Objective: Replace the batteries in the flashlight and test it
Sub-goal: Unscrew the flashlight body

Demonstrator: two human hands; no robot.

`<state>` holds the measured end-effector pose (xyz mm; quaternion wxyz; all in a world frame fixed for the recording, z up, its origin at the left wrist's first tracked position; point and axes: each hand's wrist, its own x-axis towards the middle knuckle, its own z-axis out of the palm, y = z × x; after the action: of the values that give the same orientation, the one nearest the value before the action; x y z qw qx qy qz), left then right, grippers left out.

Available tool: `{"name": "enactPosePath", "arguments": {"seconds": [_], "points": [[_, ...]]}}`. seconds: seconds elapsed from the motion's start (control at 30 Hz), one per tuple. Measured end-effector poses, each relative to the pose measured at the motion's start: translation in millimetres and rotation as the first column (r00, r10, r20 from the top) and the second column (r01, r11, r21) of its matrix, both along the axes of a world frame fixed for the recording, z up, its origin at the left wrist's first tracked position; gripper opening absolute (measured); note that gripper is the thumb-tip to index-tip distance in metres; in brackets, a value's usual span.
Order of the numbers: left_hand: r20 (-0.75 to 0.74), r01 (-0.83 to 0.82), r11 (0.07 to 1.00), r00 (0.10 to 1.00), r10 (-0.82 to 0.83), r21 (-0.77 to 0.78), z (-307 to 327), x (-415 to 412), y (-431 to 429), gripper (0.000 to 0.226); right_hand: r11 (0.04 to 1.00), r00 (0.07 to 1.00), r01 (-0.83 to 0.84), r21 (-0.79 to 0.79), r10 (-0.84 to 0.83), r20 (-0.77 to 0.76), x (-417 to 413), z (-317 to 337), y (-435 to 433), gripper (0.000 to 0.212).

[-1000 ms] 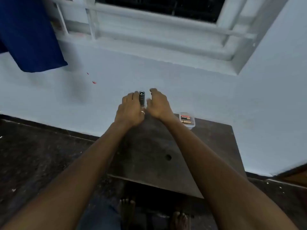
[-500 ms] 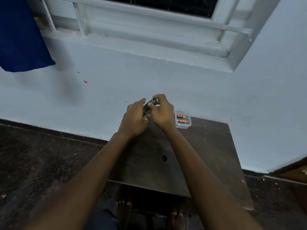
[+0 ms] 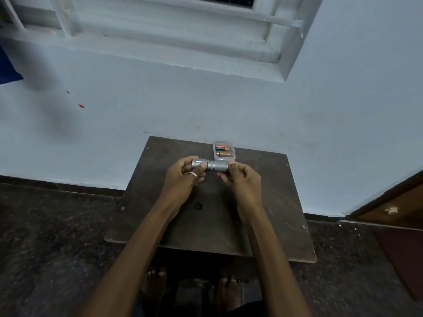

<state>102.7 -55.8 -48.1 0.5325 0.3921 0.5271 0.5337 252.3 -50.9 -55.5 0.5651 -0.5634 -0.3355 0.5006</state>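
Bare feet (image 3: pixel 153 287) on the speckled dark floor (image 3: pixel 45 248), under the near edge of the surface (image 3: pixel 274 202), which is a dark worn wooden board with a small hole (image 3: pixel 198 205) near its middle. Both forearms reach out over it. Left hand (image 3: pixel 183 179), ring (image 3: pixel 193 175) on one finger, grips the smooth left end of the silver flashlight (image 3: pixel 211 165), thumb on top. Right hand (image 3: pixel 245 179) pinches the knurled right end between thumb and fingertips. Flashlight lies horizontal, held over the far half of the surface. Just behind it is a clear plastic case (image 3: pixel 234 154) with two batteries: one black/orange (image 3: pixel 221 147), one copper-coloured (image 3: pixel 223 154). Their label text is too blurred to read. Behind that is a pale blue wall (image 3: pixel 206 99) with red marks (image 3: pixel 81 105), and a white window frame (image 3: pixel 160 30) above.
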Motion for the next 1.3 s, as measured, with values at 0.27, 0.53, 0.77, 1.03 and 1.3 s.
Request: {"name": "enactPosePath", "arguments": {"seconds": [0.27,0.53,0.77,1.03,1.3], "points": [[0.061,-0.064,0.997,0.996,0.066,-0.044,-7.8,3.0,9.7,0.019,1.000,0.966,0.010,0.018,-0.014,0.260,5.6,-0.3,6.7,0.038],[0.091,-0.097,0.993,0.991,0.103,-0.069,-10.9,8.1,12.1,0.023,1.000,0.988,-0.023,-0.004,0.023,0.152,11.6,-6.9,11.3,0.030],[0.158,-0.148,0.979,0.973,0.169,-0.136,-14.4,3.7,15.2,0.029,0.987,0.985,-0.142,0.074,0.134,0.108,16.5,-5.3,10.3,0.013],[0.134,-0.111,0.986,0.983,0.127,-0.121,-11.5,-1.2,14.3,0.024,0.975,0.974,-0.221,0.020,0.220,0.044,26.9,2.3,10.0,0.020],[0.086,-0.110,0.988,0.989,0.119,-0.107,-8.7,-4.2,11.9,0.018,0.974,0.964,-0.227,-0.009,0.226,0.139,27.2,1.1,14.5,0.012]]}}
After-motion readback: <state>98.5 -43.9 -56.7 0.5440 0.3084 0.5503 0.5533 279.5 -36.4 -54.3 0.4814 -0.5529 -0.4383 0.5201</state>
